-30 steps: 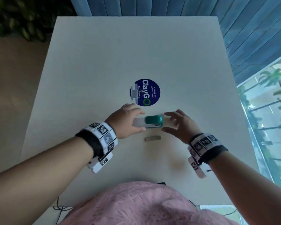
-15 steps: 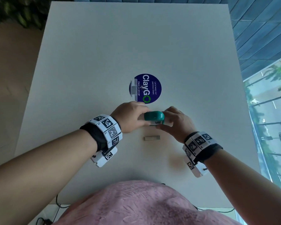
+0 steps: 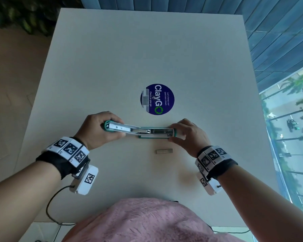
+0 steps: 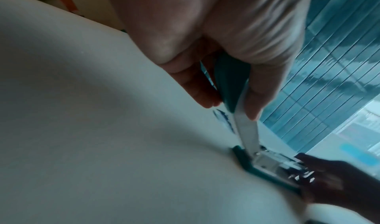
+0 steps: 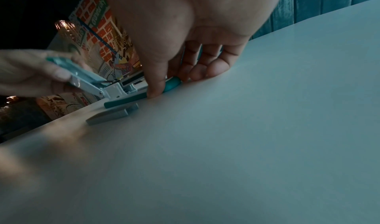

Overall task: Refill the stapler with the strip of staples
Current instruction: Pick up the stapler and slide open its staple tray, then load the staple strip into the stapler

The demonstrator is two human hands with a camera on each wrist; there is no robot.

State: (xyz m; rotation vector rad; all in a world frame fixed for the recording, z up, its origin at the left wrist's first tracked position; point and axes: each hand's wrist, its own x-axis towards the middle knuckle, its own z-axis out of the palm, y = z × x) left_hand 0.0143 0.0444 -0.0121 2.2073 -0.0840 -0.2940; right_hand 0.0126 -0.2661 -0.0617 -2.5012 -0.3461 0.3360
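A teal and white stapler (image 3: 148, 131) lies on the white table (image 3: 147, 49), swung wide open so its metal staple channel (image 3: 160, 131) faces up. My left hand (image 3: 101, 130) grips the flipped-back top arm (image 4: 232, 87) at the left end. My right hand (image 3: 185, 135) pinches the base's front end (image 5: 171, 84) against the table. The grey strip of staples (image 3: 164, 151) lies loose on the table just in front of the stapler (image 5: 112, 114), near my right thumb, untouched.
A round blue "ClayGo" sticker (image 3: 157, 99) sits on the table just beyond the stapler. A window and blue slatted wall (image 3: 278, 41) run along the right side. Foliage (image 3: 24, 16) shows at the far left corner. Wrist camera cables hang at the near edge.
The stapler was closed between both hands; my left hand has swung its top arm up and over to the left, so it now lies open with the channel exposed. The staple strip has not moved.
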